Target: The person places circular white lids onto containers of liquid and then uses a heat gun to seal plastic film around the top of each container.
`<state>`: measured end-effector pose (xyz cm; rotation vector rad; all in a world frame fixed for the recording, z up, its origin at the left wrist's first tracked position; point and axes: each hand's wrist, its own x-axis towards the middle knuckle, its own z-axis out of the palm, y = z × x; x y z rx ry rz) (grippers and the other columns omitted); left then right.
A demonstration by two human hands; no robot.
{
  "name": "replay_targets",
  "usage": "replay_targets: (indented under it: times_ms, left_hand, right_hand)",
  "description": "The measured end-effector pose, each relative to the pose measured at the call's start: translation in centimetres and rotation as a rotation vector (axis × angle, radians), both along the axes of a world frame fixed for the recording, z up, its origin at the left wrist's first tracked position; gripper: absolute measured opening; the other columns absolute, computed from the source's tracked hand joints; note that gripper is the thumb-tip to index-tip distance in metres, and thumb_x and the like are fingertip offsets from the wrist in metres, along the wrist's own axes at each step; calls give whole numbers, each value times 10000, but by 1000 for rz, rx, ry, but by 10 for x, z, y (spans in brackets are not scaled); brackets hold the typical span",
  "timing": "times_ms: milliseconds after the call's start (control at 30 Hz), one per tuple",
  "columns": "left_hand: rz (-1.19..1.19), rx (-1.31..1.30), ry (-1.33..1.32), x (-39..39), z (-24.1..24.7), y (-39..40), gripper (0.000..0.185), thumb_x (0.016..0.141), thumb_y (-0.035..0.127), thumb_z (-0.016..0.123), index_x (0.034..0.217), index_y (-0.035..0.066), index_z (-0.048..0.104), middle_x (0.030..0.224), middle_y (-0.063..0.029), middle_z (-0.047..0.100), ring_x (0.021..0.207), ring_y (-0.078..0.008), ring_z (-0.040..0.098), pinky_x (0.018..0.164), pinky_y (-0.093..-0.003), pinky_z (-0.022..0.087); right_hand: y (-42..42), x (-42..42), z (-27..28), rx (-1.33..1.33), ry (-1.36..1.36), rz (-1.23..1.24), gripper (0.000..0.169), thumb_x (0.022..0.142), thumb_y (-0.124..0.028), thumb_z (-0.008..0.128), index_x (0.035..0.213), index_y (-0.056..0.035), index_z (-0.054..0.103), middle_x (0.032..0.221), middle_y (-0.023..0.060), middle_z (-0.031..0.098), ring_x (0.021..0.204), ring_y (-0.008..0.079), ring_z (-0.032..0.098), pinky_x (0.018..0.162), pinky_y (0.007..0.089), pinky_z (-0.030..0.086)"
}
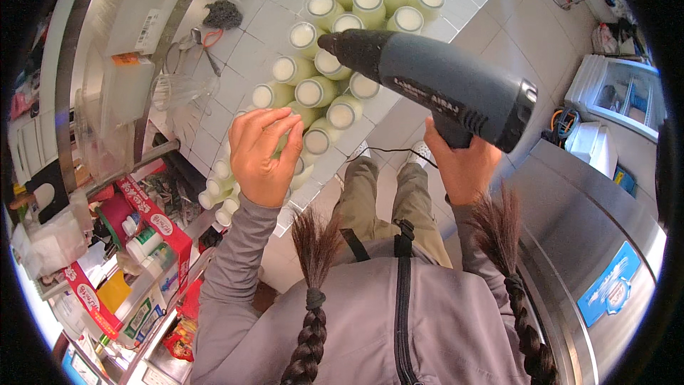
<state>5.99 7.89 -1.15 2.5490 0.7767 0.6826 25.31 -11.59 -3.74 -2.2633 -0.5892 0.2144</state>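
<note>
My right hand (462, 166) grips the handle of a dark grey heat gun (443, 77). Its black nozzle points left, over a group of glass jars (310, 92) filled with something pale green and white on top. The jars stand close together in rows on a white tiled counter (240, 59). My left hand (265, 155) is raised above the nearer jars, its fingers bent and the thumb near the fingertips, with no object seen in it. The hand hides some jars. A thin black cord (390, 149) shows below the heat gun.
Left of the counter stands a shelf with clear plastic containers (125, 85) and a red-edged box (155, 219) of bottles. A dark scrubber (223, 14) and a clear plastic cup (176, 92) lie at the back. At the right are a stainless steel appliance (577, 192) and a glass-topped freezer (625, 96).
</note>
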Motion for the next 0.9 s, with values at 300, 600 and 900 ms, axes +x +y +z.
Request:
replay_targets:
  times_ms: [300, 600, 900]
  left_hand:
    - [-52, -8, -102, 48, 9, 22, 170, 816, 93, 751, 980, 55, 726, 1028, -63, 692, 978, -266, 621, 879, -383, 469]
    - [-380, 117, 10, 132, -37, 13, 170, 777, 147, 776, 927, 86, 725, 953, -3, 678, 960, -226, 587, 846, -379, 429]
    - [-319, 167, 53, 129, -60, 12, 136, 811, 151, 758, 934, 98, 736, 959, 11, 682, 918, -200, 605, 837, -361, 424]
  right_hand:
    - [-13, 5, 15, 1, -131, 147, 496, 718, -308, 862, 1118, -76, 684, 971, 90, 733, 893, 239, 711, 848, 375, 544]
    - [-167, -2, -21, -158, -243, -63, 482, 791, -237, 817, 1188, -54, 615, 1107, 115, 654, 1011, 231, 623, 891, 367, 503]
    - [-142, 11, -16, -183, 193, -293, 499, 718, -222, 863, 1127, -51, 634, 961, 82, 685, 839, 183, 659, 796, 327, 532]
